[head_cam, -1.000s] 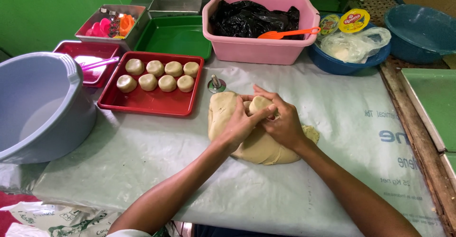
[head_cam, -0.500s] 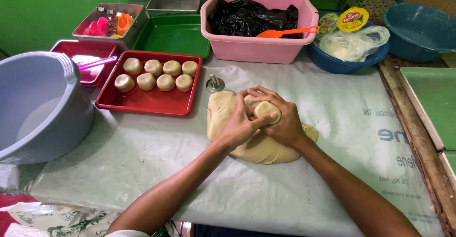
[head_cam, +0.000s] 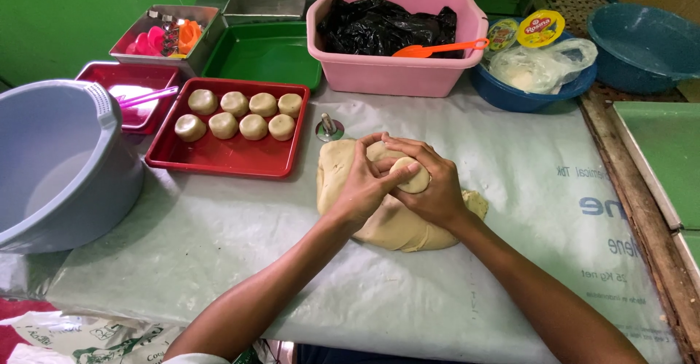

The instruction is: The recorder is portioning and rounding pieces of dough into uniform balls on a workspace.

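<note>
Head view: both hands meet over the dough mass (head_cam: 386, 222) at table centre. Left hand (head_cam: 362, 182) and right hand (head_cam: 430, 185) are cupped together around a small dough ball (head_cam: 413, 176), fingers curled tight on it, left thumb pressing its near edge. The ball sits above the mass, just off its top.

Change from a second ago: little. The hands were already locked together at the same spot over the mass; the ball now shows more clearly between the fingers and looks rounder and more exposed at the right hand's 9 o'clock side. The tray count is unchanged, eight pucks. My read: shaping of one piece is under way and not finished, since the piece has not left the hands.

Surroundings, clock positions from the hands:
- 10 o'clock: red tray (head_cam: 219, 158) with eight flat dough pucks (head_cam: 237, 114) in two rows, near half of it bare.
- 11 o'clock, just beside the mass: small metal press (head_cam: 329, 127), untouched.
- 12 o'clock: pink tub (head_cam: 397, 72) with black plastic and an orange scoop (head_cam: 437, 47) on its rim.
- 1 o'clock: blue bowl (head_cam: 525, 95) holding a clear bag.
- 9 o'clock, well apart: grey bucket (head_cam: 58, 167).
- Green tray (head_cam: 262, 54) beyond the red one.

Plastic sheet (head_cam: 219, 262) covers the table.
</note>
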